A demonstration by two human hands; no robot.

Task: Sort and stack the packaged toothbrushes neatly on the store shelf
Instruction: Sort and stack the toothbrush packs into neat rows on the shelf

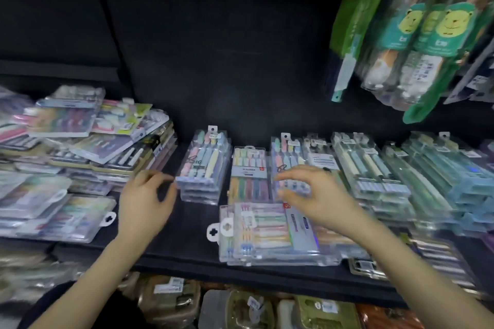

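Hovering: left hand (145, 203), right hand (318, 195) both empty, loosely curled | pastel toothbrush stack (204, 165) between hands

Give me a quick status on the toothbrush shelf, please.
Left hand open, beside pastel stack. Right hand open, near sideways packs. Messy pile at left.

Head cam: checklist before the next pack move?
1. Left hand free: ok, holds nothing.
2. Right hand free: ok, fingers spread, gripping nothing.
3. Bare shelf space beside the left hand: ok.
4. Front packs in line with the rows behind: not ok, they lie crosswise.
5. Left pile tidy: not ok, packs lie askew.
6. Pastel stack squared: ok.
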